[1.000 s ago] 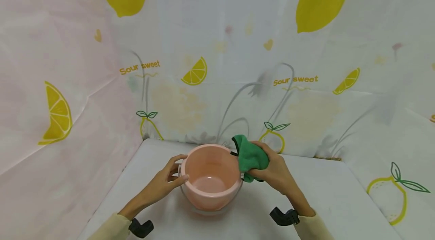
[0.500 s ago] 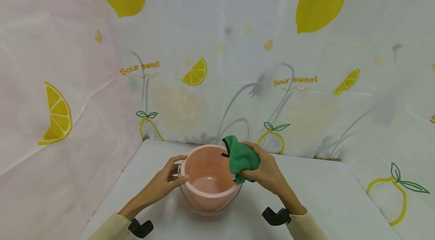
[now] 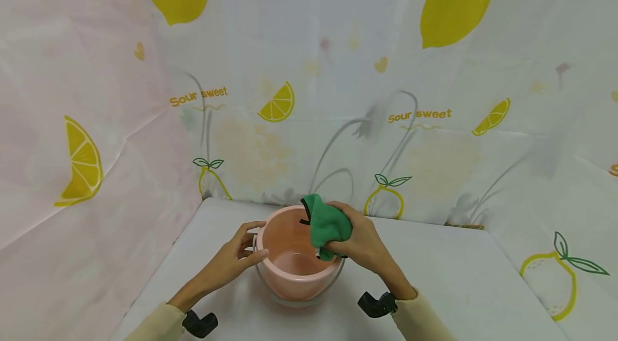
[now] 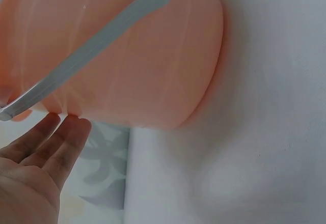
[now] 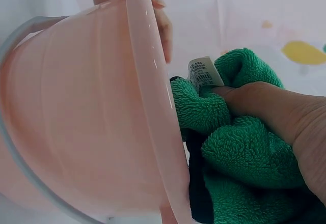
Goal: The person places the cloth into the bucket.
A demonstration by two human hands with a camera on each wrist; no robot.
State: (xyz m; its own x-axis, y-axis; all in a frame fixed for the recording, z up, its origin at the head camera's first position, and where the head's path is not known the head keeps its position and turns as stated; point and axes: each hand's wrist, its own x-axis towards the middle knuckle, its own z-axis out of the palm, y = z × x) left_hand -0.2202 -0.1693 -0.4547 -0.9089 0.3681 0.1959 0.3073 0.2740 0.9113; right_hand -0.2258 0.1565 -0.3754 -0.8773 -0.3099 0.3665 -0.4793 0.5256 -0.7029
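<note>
A pink bucket (image 3: 295,288) stands upright on the white table, its grey handle (image 4: 91,51) hanging down against the outside wall. My left hand (image 3: 234,251) holds the bucket at its left side, thumb at the rim and fingertips against the outer wall. My right hand (image 3: 361,244) grips a bunched green towel (image 3: 329,223) with black edging. The towel is over the right part of the bucket's mouth and hides some of the rim. In the right wrist view a white printed label (image 5: 204,72) sticks out of the towel close to my thumb.
The white table (image 3: 434,276) runs back to a hanging sheet (image 3: 328,158) printed with lemons and words. More of this sheet closes off the left and right sides. Each wrist wears a black device (image 3: 200,325).
My right hand has carried the towel leftward, from beside the bucket's right rim to over its opening. My left hand and the bucket have stayed put.
</note>
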